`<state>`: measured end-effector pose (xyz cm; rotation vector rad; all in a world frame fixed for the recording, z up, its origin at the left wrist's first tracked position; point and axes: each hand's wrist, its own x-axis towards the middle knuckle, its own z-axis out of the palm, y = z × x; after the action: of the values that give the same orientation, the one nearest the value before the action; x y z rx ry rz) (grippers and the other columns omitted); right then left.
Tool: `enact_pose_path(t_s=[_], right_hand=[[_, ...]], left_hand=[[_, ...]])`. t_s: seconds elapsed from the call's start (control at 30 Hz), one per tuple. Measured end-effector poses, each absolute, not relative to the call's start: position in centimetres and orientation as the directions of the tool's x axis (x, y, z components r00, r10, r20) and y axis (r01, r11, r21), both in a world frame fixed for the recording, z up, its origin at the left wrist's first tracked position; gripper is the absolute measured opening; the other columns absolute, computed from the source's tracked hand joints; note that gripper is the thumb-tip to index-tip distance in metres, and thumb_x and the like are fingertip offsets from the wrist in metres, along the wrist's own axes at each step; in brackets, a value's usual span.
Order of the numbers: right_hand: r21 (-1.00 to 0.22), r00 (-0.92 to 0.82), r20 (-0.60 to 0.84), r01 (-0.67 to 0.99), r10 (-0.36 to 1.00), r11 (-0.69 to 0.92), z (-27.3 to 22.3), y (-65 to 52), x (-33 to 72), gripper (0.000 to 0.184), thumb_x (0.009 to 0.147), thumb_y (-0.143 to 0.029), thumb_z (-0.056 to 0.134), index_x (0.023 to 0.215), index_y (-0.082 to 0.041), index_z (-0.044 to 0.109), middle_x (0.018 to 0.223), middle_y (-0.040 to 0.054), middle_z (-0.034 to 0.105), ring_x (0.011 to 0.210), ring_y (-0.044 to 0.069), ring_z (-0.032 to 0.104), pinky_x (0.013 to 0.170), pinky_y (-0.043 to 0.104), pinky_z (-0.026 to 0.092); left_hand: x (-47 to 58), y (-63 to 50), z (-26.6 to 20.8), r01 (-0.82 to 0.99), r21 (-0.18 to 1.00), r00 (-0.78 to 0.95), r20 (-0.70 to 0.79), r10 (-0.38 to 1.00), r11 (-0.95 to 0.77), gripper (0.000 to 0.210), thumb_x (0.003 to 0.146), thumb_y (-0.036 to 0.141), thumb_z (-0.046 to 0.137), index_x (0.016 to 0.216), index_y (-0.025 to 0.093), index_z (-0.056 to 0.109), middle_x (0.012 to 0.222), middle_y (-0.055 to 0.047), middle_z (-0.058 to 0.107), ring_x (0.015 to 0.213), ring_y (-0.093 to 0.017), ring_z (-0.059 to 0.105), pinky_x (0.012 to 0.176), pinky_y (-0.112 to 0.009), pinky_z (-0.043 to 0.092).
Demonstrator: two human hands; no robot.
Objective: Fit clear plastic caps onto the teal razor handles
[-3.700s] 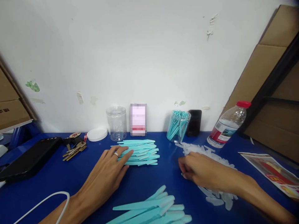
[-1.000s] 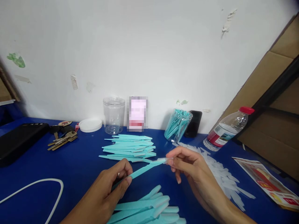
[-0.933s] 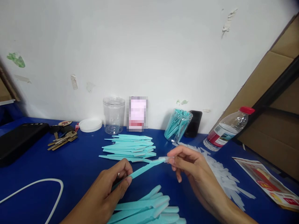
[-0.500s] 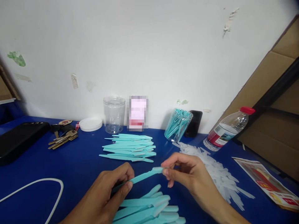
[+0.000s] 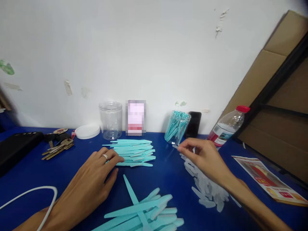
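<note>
- Left hand (image 5: 92, 176): fingers loosely spread, index tip on the far row of turquoise eyebrow razors (image 5: 139, 149).
- Right hand (image 5: 205, 157): fingertips narrowed at a translucent cap (image 5: 175, 146) near the filled jar (image 5: 177, 127); pinched or not, I can't tell.
- Razors look light, stiff; hold the handles.
- Caps seem slippery; pinch the edges.

From my remote seat: a table (image 5: 166, 175) with a wall (image 5: 154, 48) behind. Along the wall, left to right: keys (image 5: 59, 149), lid (image 5: 87, 131), first jar (image 5: 111, 120), phone (image 5: 136, 118), second jar (image 5: 184, 128) with sticks inside, another phone (image 5: 193, 125), bottle (image 5: 223, 130). Before the first jar, a row of sticks (image 5: 134, 152) (left hand (image 5: 92, 179) at its near-left edge); nearer, a heap of sticks (image 5: 146, 205); rightward, a pile of strips (image 5: 204, 187) under the right hand (image 5: 208, 157).
</note>
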<state>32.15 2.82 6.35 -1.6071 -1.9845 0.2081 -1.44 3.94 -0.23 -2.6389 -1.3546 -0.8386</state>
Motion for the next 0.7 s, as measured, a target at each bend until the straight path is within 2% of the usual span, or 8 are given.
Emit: enact_pose_path(t_s=[0.07,0.13,0.27,0.33,0.43,0.53,0.6,0.7], right_hand=[[-0.347,-0.05,0.357,0.92,0.933,0.183,6.8,3.6,33.7,0.027,0.098,-0.033,0.058,0.085,-0.021,0.078,0.08,0.0054,0.078,0.073,0.024,0.069,0.065,0.033,0.044],[-0.28,-0.037,0.325,0.951,0.945,0.134,7.1,4.1,34.9,0.023,0.095,-0.029,0.06,0.087,-0.02,0.08,0.078,0.0065,0.079,0.072,0.025,0.069,0.064,0.033,0.041],[-0.165,-0.133,0.172,0.973,0.976,0.162,6.6,4.0,35.6,0.019,0.088,-0.017,0.065,0.09,-0.024,0.083,0.083,0.0056,0.08,0.075,0.024,0.07,0.063,0.03,0.037],[-0.126,-0.186,0.085,0.973,0.979,0.195,6.2,3.8,35.6,0.024,0.083,-0.014,0.068,0.097,-0.026,0.083,0.09,0.0048,0.081,0.078,0.024,0.07,0.062,0.03,0.035],[-0.082,-0.21,0.005,0.974,0.978,0.21,5.7,3.8,35.7,0.031,0.082,-0.012,0.068,0.106,-0.027,0.082,0.099,0.0061,0.08,0.082,0.026,0.07,0.061,0.029,0.034],[-0.053,-0.207,-0.027,0.977,0.978,0.205,5.5,3.9,35.7,0.032,0.084,-0.012,0.065,0.11,-0.025,0.08,0.1,0.0076,0.078,0.084,0.027,0.07,0.063,0.03,0.035],[-0.041,-0.202,-0.039,0.979,0.979,0.2,5.5,4.0,35.7,0.031,0.085,-0.014,0.065,0.111,-0.025,0.079,0.1,0.0076,0.078,0.082,0.027,0.07,0.063,0.03,0.035],[-0.03,-0.194,-0.048,0.981,0.98,0.193,5.4,4.1,35.6,0.028,0.087,-0.016,0.066,0.111,-0.025,0.078,0.098,0.007,0.077,0.081,0.026,0.069,0.063,0.03,0.036]], left_hand=[[-1.5,4.1,-0.4,0.772,0.146,0.49,0.484,0.726,-0.619,0.026,0.1,0.024,0.051,0.113,0.028,0.073,0.112,-0.006,0.07,0.105,-0.031,0.061,0.094,-0.045,0.044],[-1.4,3.7,-0.4,0.744,0.157,0.508,0.499,0.702,-0.65,0.03,0.1,0.022,0.05,0.116,0.029,0.074,0.116,-0.005,0.071,0.107,-0.029,0.061,0.092,-0.042,0.046],[-0.9,2.4,-0.4,0.584,0.239,0.618,0.489,0.616,-0.776,0.057,0.098,0.008,0.043,0.138,0.039,0.066,0.151,0.002,0.062,0.14,-0.028,0.05,0.113,-0.043,0.045],[-0.8,1.7,-0.6,0.515,0.269,0.692,0.429,0.58,-0.814,0.067,0.096,0.002,0.038,0.144,0.044,0.062,0.157,0.006,0.058,0.151,-0.026,0.043,0.121,-0.046,0.042],[-0.6,1.1,-0.3,0.48,0.302,0.741,0.363,0.565,-0.823,0.073,0.095,0.0,0.034,0.147,0.045,0.059,0.157,0.005,0.058,0.155,-0.026,0.038,0.121,-0.052,0.043],[-0.3,0.8,1.0,0.445,0.297,0.783,0.328,0.528,-0.845,0.071,0.093,0.001,0.04,0.145,0.045,0.06,0.152,0.005,0.063,0.156,-0.027,0.039,0.12,-0.055,0.044],[-0.1,0.7,2.1,0.433,0.268,0.818,0.284,0.5,-0.861,0.067,0.092,0.003,0.047,0.144,0.043,0.062,0.143,0.003,0.07,0.151,-0.03,0.046,0.119,-0.055,0.046],[0.1,0.6,2.8,0.468,0.273,0.803,0.265,0.533,-0.841,0.058,0.095,0.008,0.052,0.142,0.04,0.064,0.125,0.0,0.077,0.135,-0.029,0.061,0.109,-0.046,0.055]])
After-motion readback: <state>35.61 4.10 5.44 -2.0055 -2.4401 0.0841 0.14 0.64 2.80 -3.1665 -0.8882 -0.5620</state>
